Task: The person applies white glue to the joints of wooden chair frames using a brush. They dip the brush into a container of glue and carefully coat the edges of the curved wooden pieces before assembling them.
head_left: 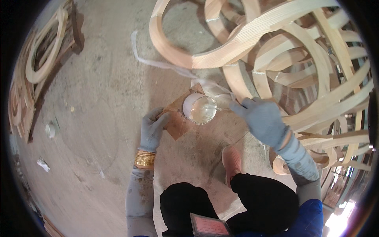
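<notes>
My left hand (153, 125), in a grey glove, grips the edge of a square brown board (175, 128), thumb on top. On that board stands a round white cup (190, 103) with a pale, shiny inside; what fills it is hard to make out. My right hand (260, 118), also gloved in grey, is to the right of the cup, fingers bent and closed beside a curved wooden piece (236, 81). A thin pale line runs between the cup and these fingers, but what they hold is not clear.
Many curved wooden frames (316, 75) are heaped at the right. A long whitish strip (158, 64) lies on the concrete floor ahead. More oval wooden frames (33, 75) lean at the far left, near a small white roll-like object (50, 130). My pink shoe (232, 160) is below the board.
</notes>
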The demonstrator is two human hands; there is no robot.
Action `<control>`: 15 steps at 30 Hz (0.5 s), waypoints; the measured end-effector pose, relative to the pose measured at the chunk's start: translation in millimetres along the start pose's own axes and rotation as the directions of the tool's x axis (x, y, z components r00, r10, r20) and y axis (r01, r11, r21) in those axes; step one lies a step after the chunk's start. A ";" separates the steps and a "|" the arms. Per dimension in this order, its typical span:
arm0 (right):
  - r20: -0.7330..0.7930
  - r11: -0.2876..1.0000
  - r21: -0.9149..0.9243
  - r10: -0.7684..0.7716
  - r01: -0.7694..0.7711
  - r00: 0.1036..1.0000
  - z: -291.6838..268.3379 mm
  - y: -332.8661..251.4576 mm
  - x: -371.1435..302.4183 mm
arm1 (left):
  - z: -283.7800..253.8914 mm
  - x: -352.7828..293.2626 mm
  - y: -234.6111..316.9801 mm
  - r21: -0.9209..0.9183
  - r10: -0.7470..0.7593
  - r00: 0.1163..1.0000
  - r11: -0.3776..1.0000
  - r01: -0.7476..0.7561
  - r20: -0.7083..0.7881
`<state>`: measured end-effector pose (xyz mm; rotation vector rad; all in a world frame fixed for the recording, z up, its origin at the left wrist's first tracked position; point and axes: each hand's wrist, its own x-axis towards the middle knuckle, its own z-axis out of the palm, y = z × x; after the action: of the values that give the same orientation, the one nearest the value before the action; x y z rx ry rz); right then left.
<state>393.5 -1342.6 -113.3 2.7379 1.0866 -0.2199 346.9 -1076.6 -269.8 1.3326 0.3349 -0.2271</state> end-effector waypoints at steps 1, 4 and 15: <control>-0.008 0.996 -0.078 0.041 -0.041 0.999 -1.5 -5.1 4.2 | 4.1 0.1 10.9 0.049 0.059 0.998 0.997 -0.060 0.010; 0.005 0.982 -0.136 0.130 -0.128 0.991 -14.3 -3.4 -2.6 | 12.2 1.4 38.1 0.172 0.212 0.976 0.961 -0.217 0.049; 0.064 0.700 0.704 0.107 -0.121 0.992 11.0 51.6 -46.1 | 39.3 7.0 59.6 0.187 0.336 0.930 0.914 -0.360 0.147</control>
<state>395.1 -1412.4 -108.3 3.4470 0.9533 -0.8005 378.4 -1101.4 -210.3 1.5577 -0.0286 -0.0358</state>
